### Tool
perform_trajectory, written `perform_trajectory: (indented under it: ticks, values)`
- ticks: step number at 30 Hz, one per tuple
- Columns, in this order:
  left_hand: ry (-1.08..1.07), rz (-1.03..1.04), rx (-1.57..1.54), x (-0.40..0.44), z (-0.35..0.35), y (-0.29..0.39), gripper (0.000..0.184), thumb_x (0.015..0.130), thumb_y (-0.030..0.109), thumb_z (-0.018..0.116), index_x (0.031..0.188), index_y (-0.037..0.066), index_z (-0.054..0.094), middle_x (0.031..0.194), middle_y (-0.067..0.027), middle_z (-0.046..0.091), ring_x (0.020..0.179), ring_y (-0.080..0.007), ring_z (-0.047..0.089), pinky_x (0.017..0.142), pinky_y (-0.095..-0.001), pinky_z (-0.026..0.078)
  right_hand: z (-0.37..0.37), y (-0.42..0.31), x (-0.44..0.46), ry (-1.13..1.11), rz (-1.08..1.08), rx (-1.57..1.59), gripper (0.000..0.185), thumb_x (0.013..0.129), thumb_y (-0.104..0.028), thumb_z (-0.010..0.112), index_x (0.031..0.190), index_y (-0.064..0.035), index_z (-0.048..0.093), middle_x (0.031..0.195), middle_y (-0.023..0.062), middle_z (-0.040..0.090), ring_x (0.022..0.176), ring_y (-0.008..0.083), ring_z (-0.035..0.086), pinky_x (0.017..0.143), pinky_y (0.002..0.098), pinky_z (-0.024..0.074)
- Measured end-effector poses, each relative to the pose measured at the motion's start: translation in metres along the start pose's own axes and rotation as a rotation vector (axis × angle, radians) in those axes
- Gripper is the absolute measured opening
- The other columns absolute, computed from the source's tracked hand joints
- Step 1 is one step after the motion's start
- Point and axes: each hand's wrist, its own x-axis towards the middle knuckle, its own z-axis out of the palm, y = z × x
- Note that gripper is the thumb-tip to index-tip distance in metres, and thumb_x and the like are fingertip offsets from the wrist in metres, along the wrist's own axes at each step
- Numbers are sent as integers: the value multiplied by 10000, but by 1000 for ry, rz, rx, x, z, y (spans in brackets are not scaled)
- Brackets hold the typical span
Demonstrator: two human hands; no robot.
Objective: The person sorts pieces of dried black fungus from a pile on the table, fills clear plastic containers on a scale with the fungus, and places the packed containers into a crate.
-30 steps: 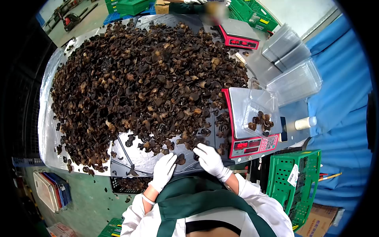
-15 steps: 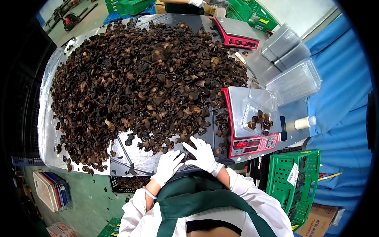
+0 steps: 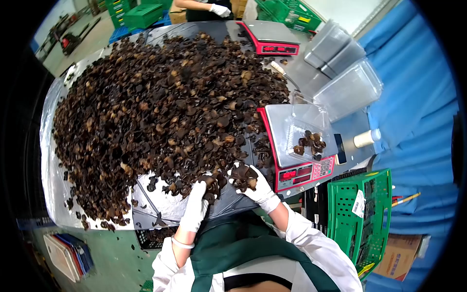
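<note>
A large heap of dark brown mushroom pieces [image 3: 165, 107] covers much of the table. At its front edge my left hand [image 3: 196, 207], in a white glove, is closed round some dark pieces. My right hand [image 3: 260, 191], gloved too, has its fingers wrapped round another small bunch, a short gap from the left. Right of the heap stands a red scale [image 3: 279, 141] with lit red digits. On its plate lies an open clear plastic box [image 3: 311, 119] with several mushroom pieces in it.
A second red scale [image 3: 272, 36] stands at the back, near a co-worker's gloved hand [image 3: 220, 10]. Stacked clear boxes [image 3: 348, 90], a phone [image 3: 340, 149] and a white bottle [image 3: 367, 138] are on the right. Green crates [image 3: 360, 219] stand below the table's right edge.
Both hands were over the front edge with spread fingers; now they hold mushroom pieces. The view has shifted a little. The co-worker's hand has moved away from the back scale.
</note>
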Motion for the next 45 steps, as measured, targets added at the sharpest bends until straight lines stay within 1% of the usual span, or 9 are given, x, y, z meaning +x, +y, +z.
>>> perform_trajectory:
  ticks: [5,7,11,14,17,30,36,39,45]
  values:
    - [-74,-219,-474,18,25,4,377,967,366,479,1242,116,538,1207,-117,597,1094,-277,582,829,-455,528,15,-14,9,149,139,837,573,988,-474,225,1385,-95,390,1354,147,492,1204,365,504,979,563,407]
    - [-135,-235,-514,25,35,5,391,967,376,458,1262,129,528,1265,-115,567,1160,-283,539,890,-487,486,15,-21,8,23,25,840,471,992,-354,380,1368,-69,395,1333,140,508,1182,320,531,976,515,434]
    - [-135,-194,-520,29,88,16,392,972,352,462,1256,91,529,1229,-133,583,1151,-311,538,957,-521,440,20,-64,-1,308,-305,-477,560,792,-54,723,1262,16,427,1198,106,590,1105,198,579,963,317,462]
    - [-221,-235,-550,43,114,10,418,975,365,443,1286,94,511,1302,-138,539,1208,-329,499,987,-539,406,-9,-94,-14,371,-321,-688,569,778,-31,721,1261,5,422,1182,115,583,1078,208,587,954,332,471]
    - [-301,-224,-524,63,143,-5,408,989,362,410,1313,128,493,1358,-123,496,1230,-314,478,970,-542,411,-37,-123,-25,376,-394,-140,568,814,-21,671,1296,18,372,1241,141,564,1102,232,588,968,365,468]
    - [-161,9,129,123,265,-70,460,960,318,541,1329,60,450,1291,-76,520,1168,-200,507,1008,-414,394,-158,-203,-62,609,-286,-917,452,805,0,660,1226,20,497,1163,138,592,1082,214,584,957,310,450]
    - [-157,232,266,120,268,-73,437,987,363,459,1276,36,485,1350,-119,492,1293,-253,420,1107,-455,267,-191,-186,-47,687,-248,120,578,1038,-343,236,1128,151,521,1138,252,601,1078,316,592,994,403,460]
    - [-74,388,785,109,254,-62,403,975,389,468,1199,61,534,1269,-106,545,1254,-230,456,1072,-431,303,-167,-223,-55,571,-256,187,508,1036,-340,281,1147,92,526,938,158,629,862,230,615,844,353,508]
    - [-188,30,493,62,244,-61,435,947,345,544,1194,-12,520,1049,-130,625,919,-195,607,773,-302,496,-130,-228,-64,482,-460,-533,200,971,-131,478,1113,-27,574,927,50,614,801,147,592,750,250,489]
